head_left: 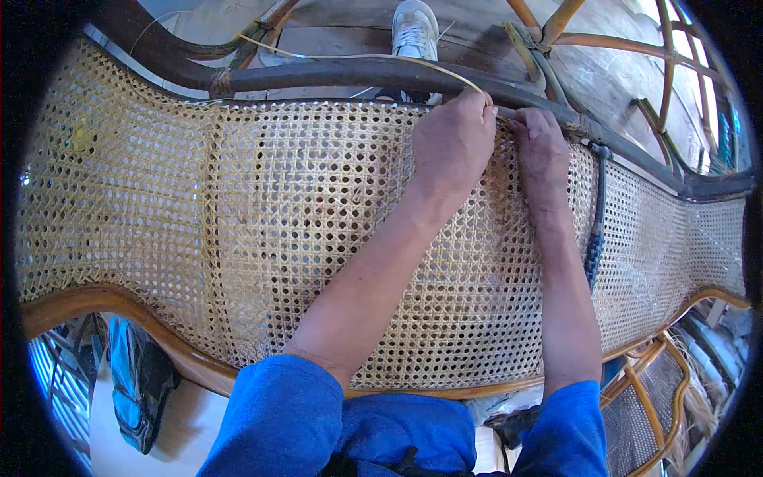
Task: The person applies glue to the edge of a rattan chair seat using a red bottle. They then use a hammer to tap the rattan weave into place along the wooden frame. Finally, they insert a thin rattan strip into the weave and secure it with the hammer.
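Observation:
A long woven cane panel (318, 238) stretches across the view in front of me, set in a curved rattan frame. My left hand (455, 143) is closed at the panel's far edge, pinching a thin pale cane strip (350, 57). The strip arcs away to the left above the dark far rail (334, 75). Just to the right, my right hand (544, 151) rests against the same rail with its fingers curled together; what they grip is hidden. A slim tool with a dark ridged handle (594, 254) lies on the cane, right of my right forearm.
A light brown rail (103, 298) edges the panel's near side. Beyond the far rail are bare rattan frames (612, 44) and a white shoe (415, 30). A blue and black bag (135, 381) lies lower left. Another woven rattan piece (636, 421) stands lower right.

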Tool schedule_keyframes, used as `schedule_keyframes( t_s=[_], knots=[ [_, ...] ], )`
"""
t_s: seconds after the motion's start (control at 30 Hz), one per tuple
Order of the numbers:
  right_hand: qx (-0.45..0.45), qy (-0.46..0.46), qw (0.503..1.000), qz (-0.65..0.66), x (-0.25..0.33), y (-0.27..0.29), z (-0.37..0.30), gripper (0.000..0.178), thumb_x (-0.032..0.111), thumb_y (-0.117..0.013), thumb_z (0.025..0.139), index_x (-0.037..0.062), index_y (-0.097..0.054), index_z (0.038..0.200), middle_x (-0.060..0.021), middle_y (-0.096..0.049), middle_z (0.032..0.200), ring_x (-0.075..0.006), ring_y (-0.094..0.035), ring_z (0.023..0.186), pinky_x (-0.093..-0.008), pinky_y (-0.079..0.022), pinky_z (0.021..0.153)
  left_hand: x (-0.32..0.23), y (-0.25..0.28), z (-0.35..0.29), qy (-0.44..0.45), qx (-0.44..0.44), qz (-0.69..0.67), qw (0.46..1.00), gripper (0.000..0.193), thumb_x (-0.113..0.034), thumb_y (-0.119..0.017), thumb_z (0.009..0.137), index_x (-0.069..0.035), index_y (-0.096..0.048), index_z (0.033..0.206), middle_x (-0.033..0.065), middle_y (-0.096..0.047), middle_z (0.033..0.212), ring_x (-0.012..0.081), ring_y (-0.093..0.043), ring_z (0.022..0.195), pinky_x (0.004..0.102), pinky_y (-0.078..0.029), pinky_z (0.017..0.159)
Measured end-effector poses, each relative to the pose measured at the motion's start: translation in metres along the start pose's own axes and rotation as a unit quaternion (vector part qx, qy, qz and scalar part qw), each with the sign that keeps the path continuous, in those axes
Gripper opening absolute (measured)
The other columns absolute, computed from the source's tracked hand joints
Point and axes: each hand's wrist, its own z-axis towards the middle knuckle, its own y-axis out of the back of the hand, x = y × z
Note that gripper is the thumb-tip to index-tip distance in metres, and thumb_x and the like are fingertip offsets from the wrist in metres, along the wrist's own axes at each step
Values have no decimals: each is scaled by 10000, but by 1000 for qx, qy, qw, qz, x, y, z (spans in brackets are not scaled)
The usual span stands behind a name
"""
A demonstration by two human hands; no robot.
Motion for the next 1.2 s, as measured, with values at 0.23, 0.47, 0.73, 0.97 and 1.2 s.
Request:
schedule_keyframes(
  t_s=[0.23, 0.47, 0.73, 0.97, 1.2],
  knots=[
    [56, 27, 997, 48, -14, 6, 6, 189, -7, -502, 788, 53, -604, 935, -160, -590, 895, -375, -584, 868, -434, -489, 728, -1, -4, 0, 5, 3, -10, 1000, 165, -219, -628, 849, -69, -694, 871, 167, -666, 749, 352, -660, 715, 416, -529, 650],
    [79, 12, 991, 106, -16, 15, 9, 172, 20, -543, 855, 39, -636, 998, -157, -618, 957, -333, -619, 897, -385, -498, 764, 0, -1, 0, -3, 3, -6, 1000, 171, -222, -615, 853, -77, -701, 882, 166, -674, 779, 349, -665, 738, 415, -531, 674],
    [34, -6, 997, 75, -8, 9, 2, 178, 18, -537, 857, 53, -643, 995, -154, -629, 950, -342, -615, 901, -400, -497, 774, 2, -1, -1, -14, 8, -9, 1000, 172, -207, -606, 853, -65, -694, 893, 169, -672, 770, 350, -665, 735, 425, -527, 674],
    [-9, -1, 997, 79, -10, 3, -3, 156, 19, -558, 846, 52, -641, 974, -138, -634, 930, -319, -621, 879, -387, -503, 757, 0, -1, -2, -7, 14, -2, 1000, 186, -217, -592, 860, -69, -697, 895, 171, -677, 803, 354, -664, 761, 418, -525, 710],
    [-57, -11, 992, 109, -7, 1, -2, 146, 45, -640, 814, 57, -642, 960, -119, -637, 916, -286, -630, 860, -354, -507, 759, 0, 1, -4, -12, 19, -27, 999, 174, -220, -604, 857, -80, -701, 897, 162, -683, 818, 335, -672, 767, 395, -530, 716]
  ],
)
